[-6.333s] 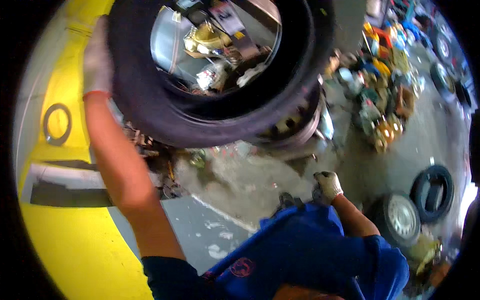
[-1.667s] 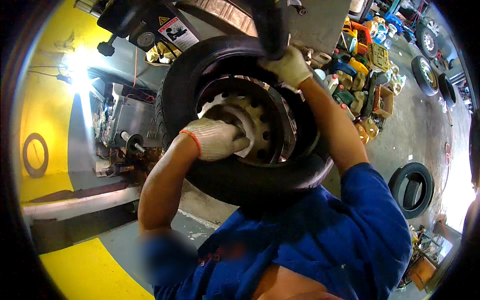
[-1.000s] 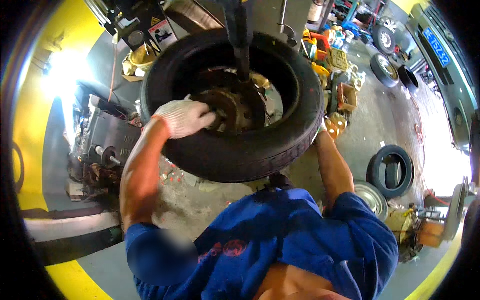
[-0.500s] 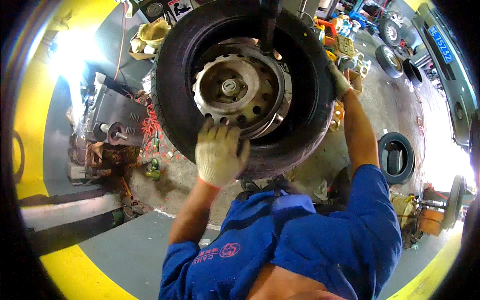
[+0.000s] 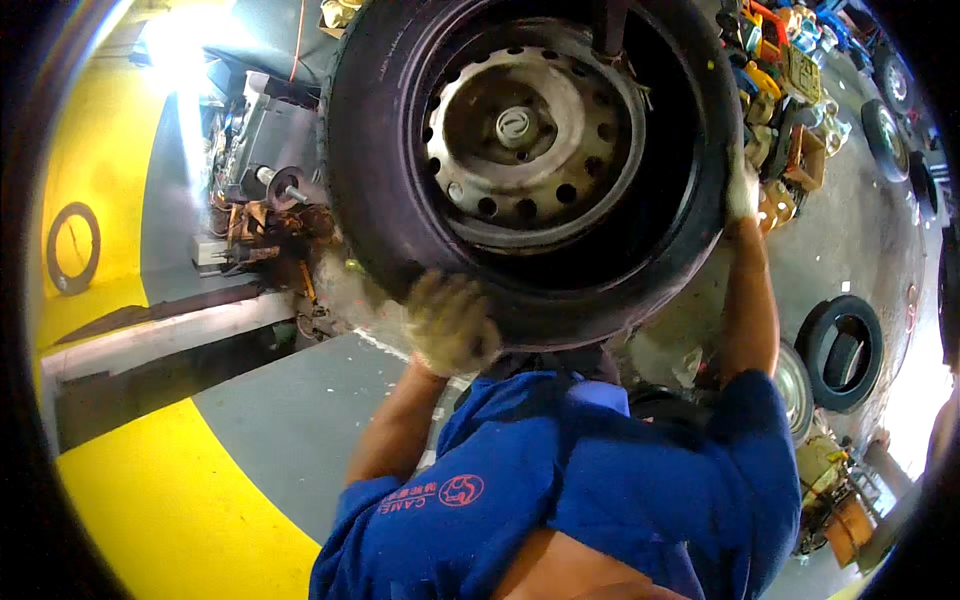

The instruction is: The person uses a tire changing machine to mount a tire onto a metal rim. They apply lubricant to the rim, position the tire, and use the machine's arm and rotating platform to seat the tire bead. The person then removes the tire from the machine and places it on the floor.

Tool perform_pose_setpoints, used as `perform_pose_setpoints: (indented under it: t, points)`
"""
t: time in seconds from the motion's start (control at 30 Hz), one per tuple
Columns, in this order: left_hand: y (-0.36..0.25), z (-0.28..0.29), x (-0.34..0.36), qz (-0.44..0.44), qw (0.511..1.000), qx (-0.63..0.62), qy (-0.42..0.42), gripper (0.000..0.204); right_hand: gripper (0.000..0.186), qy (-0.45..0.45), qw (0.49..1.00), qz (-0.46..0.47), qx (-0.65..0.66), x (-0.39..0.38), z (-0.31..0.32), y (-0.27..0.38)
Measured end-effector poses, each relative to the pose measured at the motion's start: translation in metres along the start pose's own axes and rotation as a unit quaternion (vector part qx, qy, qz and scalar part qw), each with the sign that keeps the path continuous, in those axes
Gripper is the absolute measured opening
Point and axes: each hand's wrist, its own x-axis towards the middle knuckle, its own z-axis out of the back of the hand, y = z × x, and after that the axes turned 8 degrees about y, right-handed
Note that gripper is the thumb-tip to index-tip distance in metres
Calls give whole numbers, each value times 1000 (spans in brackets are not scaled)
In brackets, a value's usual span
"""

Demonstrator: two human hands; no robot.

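Observation:
A large black tire (image 5: 370,150) lies tilted around a scuffed steel rim (image 5: 570,160) that has a ring of round holes and a center cap. The rim sits off-center within the tire's opening, and a dark machine arm (image 5: 610,25) reaches down to its upper edge. My gloved left hand (image 5: 452,320) grips the lower left of the tire, its fingers curled on the sidewall and a little blurred. My gloved right hand (image 5: 742,190) holds the tire's right side from outside, mostly hidden behind it.
Left are a machine with a spindle (image 5: 280,185), a metal ring (image 5: 72,248) on yellow paint and a pale beam (image 5: 170,330). Several jugs and crates (image 5: 800,155) clutter the upper right. Loose tires and wheels lie right, including a black tire (image 5: 840,365).
The tire, earlier lifted loose, now surrounds the rim. Since half a second ago it sits higher and rightward in view, and my left hand has moved from near the rim to the tire's outer edge.

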Motion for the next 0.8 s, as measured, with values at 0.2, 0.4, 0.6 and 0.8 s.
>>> perform_pose_setpoints:
  t: [0.2,0.4,0.6,0.8]
  points:
    - [186,44,7,-70,996,28,42,29,53,-83,993,-70,-55,-131,-70,57]
    - [178,55,94,52,980,143,126,41,87,-130,978,-162,15,-140,-28,110]
    - [217,61,29,129,988,83,10,32,99,-19,971,-213,112,-140,-34,142]
    - [221,40,10,178,983,11,-42,34,88,89,977,-191,44,-154,-2,149]
